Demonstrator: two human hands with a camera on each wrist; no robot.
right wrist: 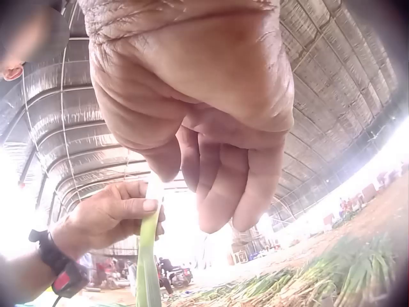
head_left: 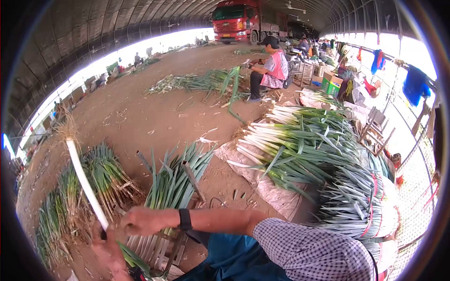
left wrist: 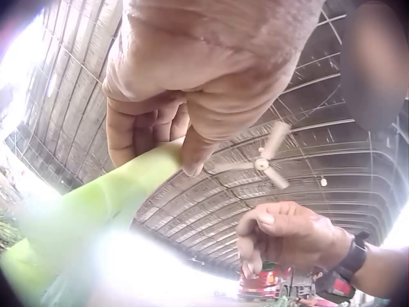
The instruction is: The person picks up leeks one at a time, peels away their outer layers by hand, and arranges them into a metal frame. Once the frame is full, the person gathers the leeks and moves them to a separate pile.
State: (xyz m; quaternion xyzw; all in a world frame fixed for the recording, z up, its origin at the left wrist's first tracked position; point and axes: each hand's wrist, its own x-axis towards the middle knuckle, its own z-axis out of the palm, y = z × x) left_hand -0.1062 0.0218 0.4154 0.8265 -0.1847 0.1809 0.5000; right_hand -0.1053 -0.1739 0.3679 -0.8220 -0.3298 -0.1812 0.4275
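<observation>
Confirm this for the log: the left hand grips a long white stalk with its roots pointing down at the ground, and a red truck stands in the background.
Not quite: the roots point up. The head view shows them at the top of the long white stalk, which the left hand does grip lower down. The red truck is indeed in the background.

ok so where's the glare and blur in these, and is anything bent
Head view: strong fisheye, the roof bowing inside a dark rim, daylight along both sides burnt to white; left wrist view: white glare under the leek, whose lower end is hazy; right wrist view: background beyond the left hand washed out, a blurred patch at upper left.
</observation>
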